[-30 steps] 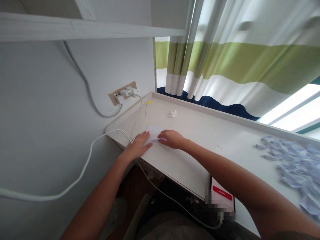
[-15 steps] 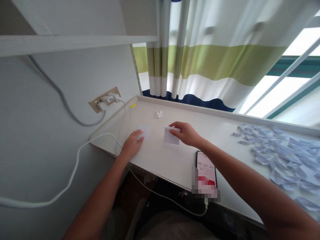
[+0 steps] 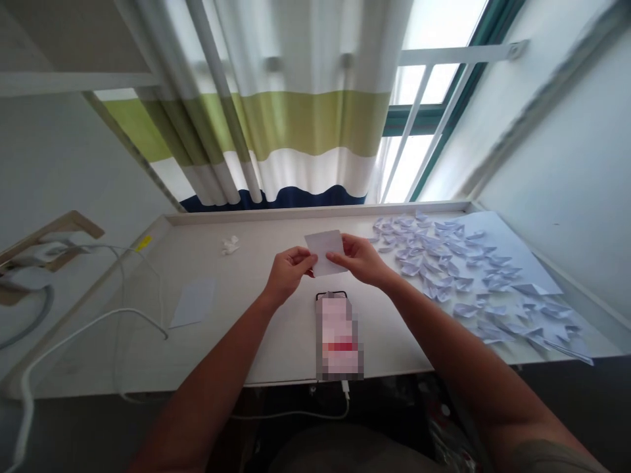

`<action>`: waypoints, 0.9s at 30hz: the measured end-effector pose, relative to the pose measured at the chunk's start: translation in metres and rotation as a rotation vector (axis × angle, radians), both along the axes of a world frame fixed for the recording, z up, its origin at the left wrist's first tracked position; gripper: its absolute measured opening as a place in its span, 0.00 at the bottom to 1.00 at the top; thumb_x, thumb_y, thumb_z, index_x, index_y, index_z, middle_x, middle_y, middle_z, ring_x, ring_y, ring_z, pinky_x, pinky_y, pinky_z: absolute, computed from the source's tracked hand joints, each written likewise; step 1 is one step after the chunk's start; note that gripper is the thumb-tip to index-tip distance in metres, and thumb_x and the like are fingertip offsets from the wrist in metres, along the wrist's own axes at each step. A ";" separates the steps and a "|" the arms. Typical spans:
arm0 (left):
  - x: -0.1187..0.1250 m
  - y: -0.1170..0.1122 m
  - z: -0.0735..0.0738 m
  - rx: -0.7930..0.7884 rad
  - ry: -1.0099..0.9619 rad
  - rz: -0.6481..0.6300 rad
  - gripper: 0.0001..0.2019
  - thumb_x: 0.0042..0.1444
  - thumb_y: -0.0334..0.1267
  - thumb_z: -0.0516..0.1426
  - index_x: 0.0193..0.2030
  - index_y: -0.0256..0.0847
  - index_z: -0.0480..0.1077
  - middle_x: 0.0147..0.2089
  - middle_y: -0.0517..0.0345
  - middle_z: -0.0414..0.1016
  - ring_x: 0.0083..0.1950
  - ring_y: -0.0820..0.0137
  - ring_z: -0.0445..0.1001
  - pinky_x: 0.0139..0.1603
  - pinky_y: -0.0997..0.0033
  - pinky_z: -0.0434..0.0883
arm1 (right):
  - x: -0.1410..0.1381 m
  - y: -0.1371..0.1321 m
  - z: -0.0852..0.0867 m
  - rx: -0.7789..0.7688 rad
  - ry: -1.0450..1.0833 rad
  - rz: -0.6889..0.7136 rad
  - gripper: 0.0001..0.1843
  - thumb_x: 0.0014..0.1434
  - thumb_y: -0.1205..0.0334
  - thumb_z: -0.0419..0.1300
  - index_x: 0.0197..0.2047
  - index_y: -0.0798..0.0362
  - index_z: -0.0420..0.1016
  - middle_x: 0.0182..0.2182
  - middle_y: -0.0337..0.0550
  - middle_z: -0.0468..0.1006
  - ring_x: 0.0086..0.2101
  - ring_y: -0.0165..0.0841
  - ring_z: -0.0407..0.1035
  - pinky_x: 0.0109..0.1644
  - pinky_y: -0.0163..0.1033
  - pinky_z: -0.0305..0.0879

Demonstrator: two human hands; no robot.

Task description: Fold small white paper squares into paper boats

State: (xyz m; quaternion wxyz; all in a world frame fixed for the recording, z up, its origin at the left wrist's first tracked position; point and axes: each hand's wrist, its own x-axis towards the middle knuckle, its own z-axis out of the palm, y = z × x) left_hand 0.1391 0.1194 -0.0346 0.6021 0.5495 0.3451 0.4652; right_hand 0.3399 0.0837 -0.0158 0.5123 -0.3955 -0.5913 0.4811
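Both hands hold a small white sheet of paper (image 3: 326, 244) above the desk. My left hand (image 3: 290, 270) pinches its left edge between thumb and fingers. On its right side, my right hand (image 3: 362, 257) grips it with the thumb on the front and the fingers behind. A phone (image 3: 338, 328), partly blurred out, lies below the hands near the front edge, with a white cable plugged into its lower end. Another white sheet (image 3: 194, 301) lies flat on the desk to the left.
Many small folded paper pieces (image 3: 444, 263) spread over the right side of the white desk (image 3: 266, 355). A crumpled white bit (image 3: 230, 245) lies at the back left. White cables (image 3: 98, 315) run from a wall socket (image 3: 54, 240) across the left. A striped curtain (image 3: 305, 125) hangs behind.
The view has turned to the right. My left hand has left the sheet on the desk and now grips the paper in my right hand. That paper is now held up between both hands.
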 end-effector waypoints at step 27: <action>0.007 -0.009 -0.034 0.118 0.090 0.001 0.16 0.59 0.52 0.67 0.34 0.39 0.84 0.34 0.52 0.84 0.34 0.68 0.77 0.36 0.68 0.75 | 0.020 -0.008 -0.051 -0.287 0.257 0.123 0.24 0.63 0.40 0.69 0.35 0.55 0.84 0.32 0.45 0.84 0.33 0.32 0.77 0.38 0.38 0.75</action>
